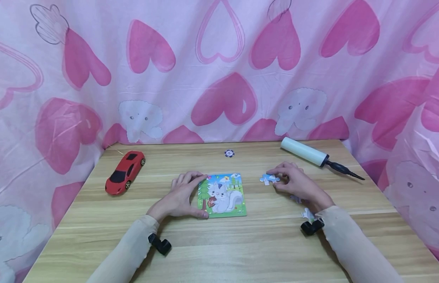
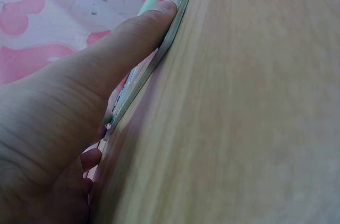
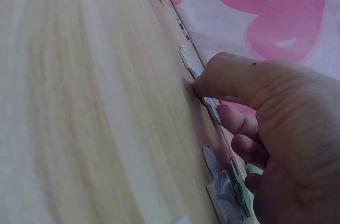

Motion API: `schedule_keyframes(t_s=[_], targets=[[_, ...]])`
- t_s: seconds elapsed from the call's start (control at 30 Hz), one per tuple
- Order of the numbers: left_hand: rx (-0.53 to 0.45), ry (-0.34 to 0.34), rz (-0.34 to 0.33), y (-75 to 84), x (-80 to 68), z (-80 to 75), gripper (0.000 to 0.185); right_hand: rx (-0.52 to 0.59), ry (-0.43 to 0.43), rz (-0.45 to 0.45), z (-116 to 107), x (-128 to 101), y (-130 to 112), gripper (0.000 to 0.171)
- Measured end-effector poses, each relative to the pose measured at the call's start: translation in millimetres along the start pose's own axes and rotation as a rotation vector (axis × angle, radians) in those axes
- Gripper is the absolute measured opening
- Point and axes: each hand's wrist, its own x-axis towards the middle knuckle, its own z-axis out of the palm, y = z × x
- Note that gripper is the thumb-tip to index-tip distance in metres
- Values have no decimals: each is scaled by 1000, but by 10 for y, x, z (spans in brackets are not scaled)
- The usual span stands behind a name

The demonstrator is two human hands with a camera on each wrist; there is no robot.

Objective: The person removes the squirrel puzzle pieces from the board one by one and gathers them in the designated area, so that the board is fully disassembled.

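A square squirrel jigsaw puzzle (image 1: 223, 196) lies on the table in the head view. My left hand (image 1: 182, 196) grips its left side, thumb at the near corner and index finger at the far one. In the left wrist view, the thumb (image 2: 143, 27) presses on the puzzle's edge. To the right of the puzzle, my right hand (image 1: 293, 181) pinches a blue-and-white puzzle piece (image 1: 267, 179). The right wrist view shows this piece (image 3: 213, 113) between thumb and fingers, partly hidden. More loose pieces (image 3: 226, 197) lie close to the hand; the right wrist partly covers them in the head view.
A red toy car (image 1: 125, 173) stands at the left of the wooden table (image 1: 223, 251). A poker chip (image 1: 229, 153) lies at the back. Back right is a pale hand pump (image 1: 305, 152) with a black nozzle. A pink heart-patterned curtain (image 1: 223, 98) hangs behind.
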Motion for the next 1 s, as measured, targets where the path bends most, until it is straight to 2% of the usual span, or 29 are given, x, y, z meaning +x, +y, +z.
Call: schedule_keyframes(t_s=[0.6, 0.77, 0.9, 1.0], targets=[[-5, -6, -11, -9, 6, 14, 131, 3, -3, -1, 1, -3, 10, 44], [-16, -7, -9, -8, 5, 11, 130, 84, 12, 14, -22, -1, -3, 52], [-14, -7, -11, -8, 2, 8, 130, 183, 60, 45, -41, 6, -45, 61], [-11, -5, -12, -11, 1, 9, 130, 240, 98, 31, -44, 19, -88, 64]])
